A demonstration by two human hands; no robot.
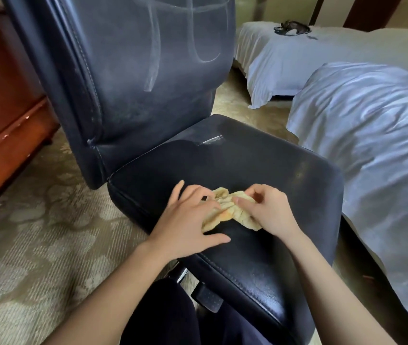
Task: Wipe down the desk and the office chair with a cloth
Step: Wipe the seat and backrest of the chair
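Observation:
A crumpled yellow cloth (228, 207) lies on the front part of the black leather seat of the office chair (260, 165). My left hand (188, 220) rests on the cloth's left end with fingers spread and fairly straight. My right hand (267, 210) pinches the cloth's right side, its fingers curled into the folds. The chair's tall backrest (148, 70) rises behind, dusty, with wipe streaks on it. The desk (4, 115) shows only as red-brown wood at the left edge.
Two beds with white covers stand to the right, the near bed (372, 150) close beside the chair, and a dark object (292, 28) lies on the far one. Patterned beige carpet (36, 232) covers the floor. My dark trouser leg (168, 317) is at the bottom.

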